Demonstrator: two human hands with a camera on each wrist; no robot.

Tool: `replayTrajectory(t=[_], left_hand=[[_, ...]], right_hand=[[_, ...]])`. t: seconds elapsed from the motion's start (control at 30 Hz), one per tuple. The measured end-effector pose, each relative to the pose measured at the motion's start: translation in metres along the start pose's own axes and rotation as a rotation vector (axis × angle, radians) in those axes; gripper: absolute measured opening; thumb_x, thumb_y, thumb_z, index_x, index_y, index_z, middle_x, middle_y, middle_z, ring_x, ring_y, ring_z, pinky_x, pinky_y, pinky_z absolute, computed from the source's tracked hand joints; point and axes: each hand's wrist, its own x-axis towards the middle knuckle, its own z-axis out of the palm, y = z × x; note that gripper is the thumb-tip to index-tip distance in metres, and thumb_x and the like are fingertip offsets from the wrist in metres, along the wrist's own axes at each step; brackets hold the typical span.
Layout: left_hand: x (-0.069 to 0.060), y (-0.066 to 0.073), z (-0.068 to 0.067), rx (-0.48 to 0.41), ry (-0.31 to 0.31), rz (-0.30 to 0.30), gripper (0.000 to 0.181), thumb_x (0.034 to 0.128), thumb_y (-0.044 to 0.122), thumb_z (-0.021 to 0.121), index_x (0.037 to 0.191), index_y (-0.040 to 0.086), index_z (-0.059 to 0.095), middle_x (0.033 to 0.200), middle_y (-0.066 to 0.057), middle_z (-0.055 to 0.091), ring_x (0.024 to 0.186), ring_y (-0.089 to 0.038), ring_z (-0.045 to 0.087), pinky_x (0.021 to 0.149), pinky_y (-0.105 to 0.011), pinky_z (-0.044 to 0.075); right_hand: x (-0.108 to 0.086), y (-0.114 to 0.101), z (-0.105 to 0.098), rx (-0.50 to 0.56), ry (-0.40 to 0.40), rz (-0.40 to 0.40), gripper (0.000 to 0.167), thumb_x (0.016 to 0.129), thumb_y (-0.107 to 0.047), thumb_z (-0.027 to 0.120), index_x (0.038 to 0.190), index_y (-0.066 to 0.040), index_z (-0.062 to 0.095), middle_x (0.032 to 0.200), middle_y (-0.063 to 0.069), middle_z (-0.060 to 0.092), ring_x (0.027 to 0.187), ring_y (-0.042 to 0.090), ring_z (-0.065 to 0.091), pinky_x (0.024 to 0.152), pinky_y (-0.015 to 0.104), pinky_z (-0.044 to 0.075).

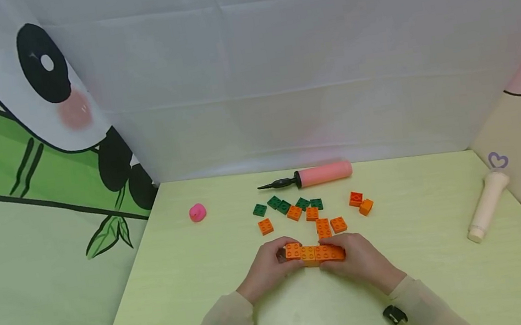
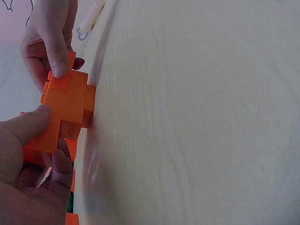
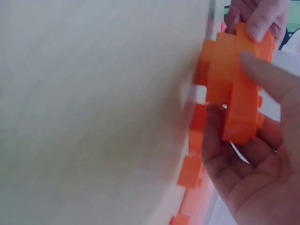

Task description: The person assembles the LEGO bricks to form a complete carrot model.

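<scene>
Near the middle of the table, both hands hold an orange toy brick assembly made of joined bricks with studs on top. The left hand grips its left end, and the right hand grips its right end. Stacked layers of the assembly show in the left wrist view, narrowing toward the table at the bottom. Thumb and fingers of the right hand pinch the long upper layer in the right wrist view. Just beyond the hands lie loose orange bricks and several green bricks.
A pink hand pump with a black nozzle lies along the back edge. A small pink object sits at the back left. On the right lies a cream cylinder with a purple heart-shaped loop. Two more bricks lie right of the pile.
</scene>
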Motion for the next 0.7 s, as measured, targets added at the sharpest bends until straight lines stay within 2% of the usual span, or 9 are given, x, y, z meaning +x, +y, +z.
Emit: replayTrajectory(t=[0.13,0.2,0.4,0.57,0.7], left_hand=[[-0.001,0.001,0.0,0.011,0.003,-0.01,0.03,0.0912,0.025,0.084,0.119,0.025,0.073,0.098,0.008,0.067,0.083,-0.016,0.056,0.071,-0.027,0.049],[-0.001,0.002,0.0,0.017,0.003,-0.014,0.03,0.091,0.026,0.085,0.119,0.026,0.073,0.097,0.008,0.066,0.083,-0.016,0.056,0.071,-0.027,0.048],[-0.001,0.002,-0.001,0.013,0.0,-0.02,0.031,0.0903,0.025,0.085,0.119,0.025,0.073,0.1,0.009,0.067,0.084,-0.016,0.058,0.071,-0.028,0.049],[0.001,0.002,0.0,0.013,0.001,-0.021,0.031,0.09,0.025,0.086,0.119,0.024,0.074,0.1,0.009,0.068,0.084,-0.016,0.057,0.071,-0.027,0.049],[0.001,0.002,0.0,0.007,0.002,-0.025,0.032,0.0897,0.024,0.086,0.119,0.023,0.074,0.1,0.009,0.068,0.083,-0.016,0.057,0.07,-0.027,0.049]], right_hand=[[-0.003,0.004,-0.012,0.057,0.023,0.023,0.054,0.088,-0.049,0.083,0.127,-0.013,0.076,0.112,-0.007,0.074,0.095,0.012,0.064,0.085,0.037,0.055],[-0.004,0.008,-0.02,0.077,0.051,0.026,0.052,0.091,-0.05,0.079,0.126,-0.011,0.076,0.112,-0.006,0.074,0.094,0.012,0.065,0.082,0.036,0.056],[0.0,0.028,-0.045,0.044,0.182,0.005,0.037,0.099,-0.032,0.075,0.125,-0.006,0.076,0.111,0.001,0.076,0.092,0.02,0.071,0.08,0.041,0.059],[0.01,0.051,-0.06,-0.012,0.283,0.035,0.036,0.096,-0.021,0.078,0.125,0.0,0.074,0.107,0.009,0.076,0.092,0.028,0.071,0.082,0.047,0.059],[0.021,0.067,-0.067,-0.073,0.32,0.076,0.038,0.095,-0.018,0.079,0.125,0.004,0.072,0.108,0.017,0.073,0.094,0.034,0.067,0.083,0.051,0.057]])
